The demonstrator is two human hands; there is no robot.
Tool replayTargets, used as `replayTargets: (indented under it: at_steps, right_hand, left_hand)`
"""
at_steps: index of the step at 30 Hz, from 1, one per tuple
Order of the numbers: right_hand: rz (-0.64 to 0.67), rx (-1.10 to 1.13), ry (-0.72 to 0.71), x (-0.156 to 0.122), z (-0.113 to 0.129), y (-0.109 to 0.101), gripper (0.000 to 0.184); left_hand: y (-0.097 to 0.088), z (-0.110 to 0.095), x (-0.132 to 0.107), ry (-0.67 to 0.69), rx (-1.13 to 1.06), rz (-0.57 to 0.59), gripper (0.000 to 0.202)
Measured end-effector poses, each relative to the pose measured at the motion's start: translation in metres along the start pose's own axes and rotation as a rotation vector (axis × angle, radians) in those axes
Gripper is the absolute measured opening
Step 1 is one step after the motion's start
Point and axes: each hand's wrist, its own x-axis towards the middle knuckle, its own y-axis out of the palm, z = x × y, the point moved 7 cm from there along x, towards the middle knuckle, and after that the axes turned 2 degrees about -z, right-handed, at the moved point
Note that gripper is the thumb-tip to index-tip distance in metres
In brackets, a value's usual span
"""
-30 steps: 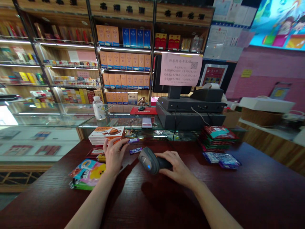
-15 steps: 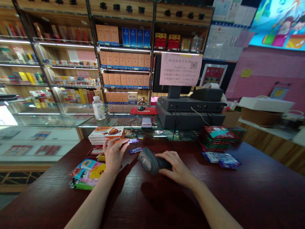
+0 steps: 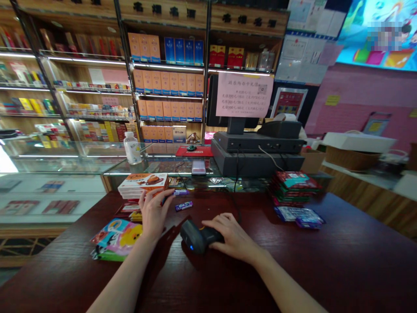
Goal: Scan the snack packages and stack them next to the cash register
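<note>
Since the earlier frame, the right hand (image 3: 231, 238) has brought the dark barcode scanner (image 3: 191, 237) lower and nearer the body, while the left hand (image 3: 154, 213) has kept nearly the same place. In the head view, the right forearm slants in from the lower right, palm down, fingers and thumb wrapped round the scanner's handle; its head points left, a blue light showing, over the dark wooden table (image 3: 293, 269). The left forearm rises from the lower left, wrist raised, thumb and forefinger curved towards the purple bar (image 3: 180, 192); whether they pinch it, I cannot tell. A second purple bar (image 3: 184, 206) lies just nearer, and a colourful bag (image 3: 114, 239) lies left of the left wrist
</note>
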Motion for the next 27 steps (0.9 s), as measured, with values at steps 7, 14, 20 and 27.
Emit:
replayTargets:
  at_steps: [7, 14, 20, 27]
  right_hand:
    - [0.006, 0.009, -0.023, 0.002, 0.002, 0.009, 0.060]
    - [-0.130, 0.073, 0.031, 0.003, -0.005, -0.013, 0.047]
    - [-0.477, 0.080, 0.082, 0.006, -0.013, -0.032, 0.033]
    - [-0.670, 0.069, 0.119, 0.003, -0.022, -0.037, 0.028]
  left_hand:
    - [-0.001, -0.002, 0.002, -0.022, -0.070, -0.018, 0.029]
    - [0.003, -0.006, 0.005, -0.083, -0.198, 0.056, 0.026]
    - [0.008, -0.029, 0.005, -0.101, -0.293, 0.161, 0.020]
    - [0.020, -0.052, -0.003, -0.108, -0.341, 0.262, 0.018]
